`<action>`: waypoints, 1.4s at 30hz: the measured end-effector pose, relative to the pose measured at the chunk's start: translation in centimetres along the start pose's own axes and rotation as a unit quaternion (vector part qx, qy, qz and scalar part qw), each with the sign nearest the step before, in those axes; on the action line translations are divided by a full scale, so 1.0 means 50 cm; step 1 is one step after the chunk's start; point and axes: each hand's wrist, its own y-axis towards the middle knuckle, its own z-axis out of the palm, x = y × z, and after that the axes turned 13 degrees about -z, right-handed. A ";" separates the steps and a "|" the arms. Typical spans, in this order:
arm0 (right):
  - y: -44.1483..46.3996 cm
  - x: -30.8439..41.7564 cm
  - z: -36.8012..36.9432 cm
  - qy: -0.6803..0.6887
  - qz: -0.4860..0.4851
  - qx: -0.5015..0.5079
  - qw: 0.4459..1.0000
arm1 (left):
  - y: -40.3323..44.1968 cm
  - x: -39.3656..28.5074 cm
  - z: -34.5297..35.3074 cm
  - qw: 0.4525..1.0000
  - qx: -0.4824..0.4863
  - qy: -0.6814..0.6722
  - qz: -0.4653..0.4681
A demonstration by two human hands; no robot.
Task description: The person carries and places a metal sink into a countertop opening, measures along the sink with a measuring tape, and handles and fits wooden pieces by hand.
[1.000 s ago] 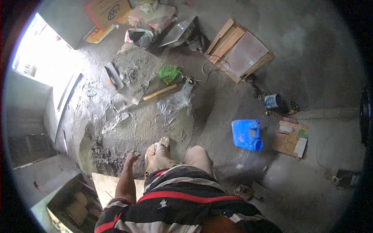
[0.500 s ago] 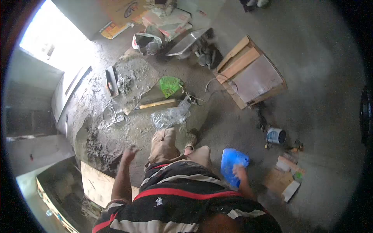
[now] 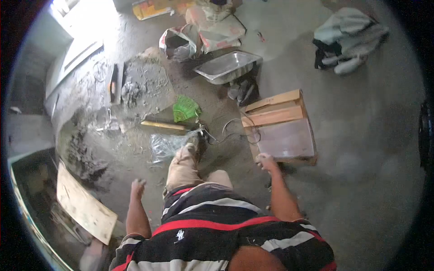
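Observation:
My left hand (image 3: 138, 185) hangs low beside my left leg, above the wet grey floor. Its fingers are loosely curled, with nothing visible in them. My right hand (image 3: 266, 162) is in front of the lower edge of a flattened cardboard box (image 3: 279, 113), fingers also curled in and no object showing. Whether it touches the cardboard I cannot tell. Ahead of my legs lie a clear plastic sheet (image 3: 167, 147), a wooden handle (image 3: 165, 125) and a green fan-shaped piece (image 3: 185, 109).
A metal sink basin (image 3: 228, 67) and an open sack (image 3: 180, 43) are farther ahead. Left are a trowel (image 3: 113, 83) on a mortar-covered board and a pale wooden board (image 3: 83, 205). Crumpled cloth (image 3: 348, 38) lies far right; a cable (image 3: 242, 131) loops by the cardboard.
The view has shifted forward and turned. My right hand has moved from the blue container up to near the cardboard; that container has left view. My left hand still hangs at the left.

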 end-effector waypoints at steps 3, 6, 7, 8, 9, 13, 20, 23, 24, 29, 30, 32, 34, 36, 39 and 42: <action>0.110 -0.012 -0.036 -0.085 0.067 0.103 0.989 | -0.168 -0.259 0.036 0.987 0.021 -0.115 0.108; 0.203 0.051 -0.053 -0.099 0.007 0.114 0.988 | -0.156 -0.312 0.061 0.968 0.021 -0.151 0.198; 0.366 -0.076 -0.091 -0.127 -0.047 0.138 0.981 | -0.196 -0.342 0.063 0.969 -0.013 -0.127 0.212; 0.510 -0.187 -0.124 -0.154 -0.102 0.158 0.970 | -0.335 -0.421 0.022 0.976 0.023 -0.143 0.162; 0.628 -0.274 -0.153 -0.180 -0.157 0.173 0.955 | -0.333 -0.407 0.028 0.974 0.028 -0.171 0.146; 0.746 0.266 -0.151 -0.258 -0.216 0.280 0.899 | -0.342 -0.199 0.099 0.968 -0.230 -0.098 -0.002; 1.143 0.584 -0.080 -0.553 -0.281 0.178 0.764 | -0.674 -0.056 0.563 0.896 -0.284 -0.108 -0.324; 1.308 0.604 -0.048 -0.633 -0.346 0.146 0.676 | -0.828 -0.139 0.760 0.944 0.043 -0.051 -0.324; 1.358 0.591 -0.048 -0.641 -0.395 0.129 0.645 | -0.877 -0.200 0.801 0.934 0.112 -0.102 -0.323; 1.588 0.522 -0.040 -0.630 -0.450 0.225 0.592 | -0.942 -0.333 0.901 0.848 0.209 -0.267 -0.408; 1.662 0.477 -0.034 -0.670 -0.399 0.242 0.578 | -0.930 -0.286 0.936 0.871 0.178 -0.257 -0.379; 1.724 0.430 -0.029 -0.708 -0.346 0.259 0.558 | -0.906 -0.266 0.946 0.891 0.148 -0.248 -0.351; 1.747 0.420 -0.034 -0.643 -0.400 0.244 0.606 | -0.881 -0.302 0.881 0.892 0.019 -0.276 -0.357; 1.740 0.436 -0.042 -0.686 -0.424 0.240 0.540 | -0.853 -0.417 0.761 0.824 -0.020 -0.348 -0.447; 1.692 0.462 -0.079 -0.720 -0.494 0.227 0.432 | -0.840 -0.406 0.787 0.833 -0.061 -0.367 -0.411; 1.464 0.583 -0.084 -0.673 -0.401 0.228 0.578 | -0.831 -0.316 0.934 0.930 -0.090 -0.233 -0.269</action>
